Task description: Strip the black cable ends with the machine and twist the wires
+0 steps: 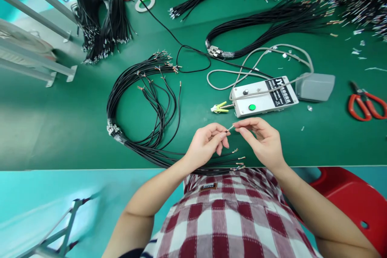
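Right, my left hand [208, 140] pinches the wire end [231, 127] between thumb and fingers, just in front of the white box [258, 92]. My right hand [263, 140] has its fingertips at the tip; whether they're pinching, I can't tell. Light touch, I'd say: grip close behind the thin tip, clear of those black cables [145, 150].

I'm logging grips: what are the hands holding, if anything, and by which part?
An exposed wire end: the left hand pinches it near its base; the right hand is at its tip, grip unclear.
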Tool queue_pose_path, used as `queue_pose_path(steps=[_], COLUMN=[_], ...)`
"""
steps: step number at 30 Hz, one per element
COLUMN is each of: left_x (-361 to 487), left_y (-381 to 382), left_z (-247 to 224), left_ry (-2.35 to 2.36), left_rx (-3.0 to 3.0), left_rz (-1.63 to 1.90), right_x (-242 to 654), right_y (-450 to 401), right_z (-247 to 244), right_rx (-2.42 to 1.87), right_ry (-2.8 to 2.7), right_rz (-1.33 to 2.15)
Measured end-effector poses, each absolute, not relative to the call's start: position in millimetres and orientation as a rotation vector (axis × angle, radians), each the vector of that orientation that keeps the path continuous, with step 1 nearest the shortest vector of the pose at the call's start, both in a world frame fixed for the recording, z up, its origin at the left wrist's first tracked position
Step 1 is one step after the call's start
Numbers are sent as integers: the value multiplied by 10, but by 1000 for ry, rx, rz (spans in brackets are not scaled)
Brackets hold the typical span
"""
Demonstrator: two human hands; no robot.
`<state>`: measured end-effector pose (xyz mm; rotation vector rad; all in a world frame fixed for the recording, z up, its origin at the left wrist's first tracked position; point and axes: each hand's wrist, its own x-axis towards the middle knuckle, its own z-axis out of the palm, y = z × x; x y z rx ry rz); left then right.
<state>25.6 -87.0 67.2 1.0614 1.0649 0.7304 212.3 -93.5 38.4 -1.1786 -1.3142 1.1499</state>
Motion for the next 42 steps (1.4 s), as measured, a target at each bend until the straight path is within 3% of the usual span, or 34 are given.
queue_pose_path(steps=[13, 24, 42], left_x=[272, 323, 306], left_y=[-910, -965, -946], left_z=[648, 599, 570], left_ry=[1143, 1238, 1139], left_rx=[1006, 1169, 866], left_rz=[865, 944, 908], right_x=[2004, 1926, 1856], right_y=[-886, -854, -901], right_z=[482, 443, 364], right_rx=[-1171, -1052, -1110], right_ry=[-1160, -844, -818], right_rz=[1284, 1638, 1621])
